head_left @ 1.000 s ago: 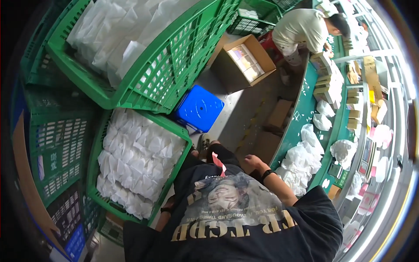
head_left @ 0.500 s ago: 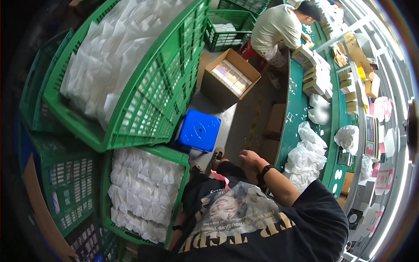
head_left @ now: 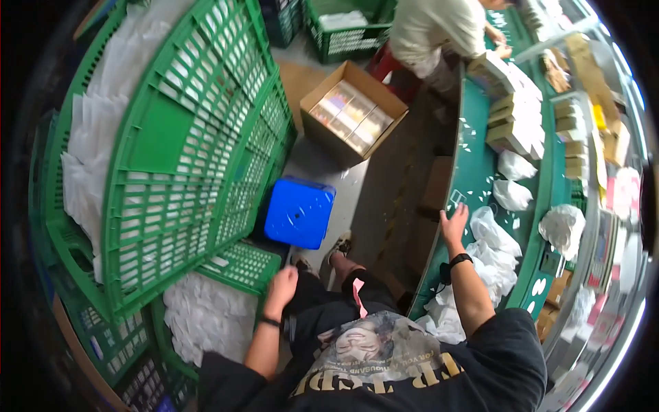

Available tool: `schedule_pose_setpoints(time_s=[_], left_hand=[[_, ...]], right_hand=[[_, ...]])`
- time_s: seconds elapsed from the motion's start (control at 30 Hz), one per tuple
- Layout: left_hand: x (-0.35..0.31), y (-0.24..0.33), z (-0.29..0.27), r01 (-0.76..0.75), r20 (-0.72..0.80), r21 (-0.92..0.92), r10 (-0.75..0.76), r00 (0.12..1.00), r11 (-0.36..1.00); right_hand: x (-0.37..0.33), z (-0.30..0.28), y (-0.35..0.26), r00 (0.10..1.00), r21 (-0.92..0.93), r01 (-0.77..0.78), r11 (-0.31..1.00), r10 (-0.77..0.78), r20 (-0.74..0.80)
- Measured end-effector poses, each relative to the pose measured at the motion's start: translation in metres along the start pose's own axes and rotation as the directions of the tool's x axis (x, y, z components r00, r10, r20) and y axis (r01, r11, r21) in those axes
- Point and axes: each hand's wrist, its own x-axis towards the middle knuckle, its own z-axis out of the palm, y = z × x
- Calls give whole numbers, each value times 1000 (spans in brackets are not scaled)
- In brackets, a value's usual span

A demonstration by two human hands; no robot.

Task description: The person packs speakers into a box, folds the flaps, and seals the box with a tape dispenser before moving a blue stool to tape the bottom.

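Note:
My right hand (head_left: 454, 223) is stretched over the near edge of the green workbench (head_left: 473, 161), fingers apart and holding nothing. Beside it lie several white plastic-wrapped bundles (head_left: 495, 233). My left hand (head_left: 281, 285) is curled closed in front of my left hip, with nothing visible in it. It is nearest to the corner of a low green crate (head_left: 247, 268) packed with white-wrapped pieces (head_left: 206, 312). A blue stool (head_left: 300, 213) stands on the floor just beyond my left hand.
Tall stacked green crates (head_left: 199, 137) filled with white wrapping rise on the left. An open cardboard box (head_left: 322, 147) of small boxes stands ahead. A seated co-worker (head_left: 439, 34) works at the bench's far end, near stacked cartons (head_left: 515, 113). Shelving runs along the right.
My right hand has moved forward and right, from beside the bench to over it, its fingers opening. My left hand has come up into view. The view has shifted.

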Motion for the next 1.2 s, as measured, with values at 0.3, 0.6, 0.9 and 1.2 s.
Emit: schedule_pose_setpoints(time_s=[0.3, 0.6, 0.9, 1.2], left_hand=[[245, -83, 87, 142, -96, 473, -109, 989, 870], [273, -102, 124, 129, -45, 536, -125, 991, 834], [294, -104, 115, 233, 27, 504, -284, 958, 832], [229, -9, 84, 90, 89, 673, -201, 976, 734]], right_hand=[[1, 49, 3, 996, -215, -83, 973, 90, 23], [0, 38, -2, 997, -162, -73, 984, 71, -21], [0, 32, -11, 990, -131, -142, 981, 141, -19], [3, 25, -16, 982, -121, -189, 974, 188, -27]])
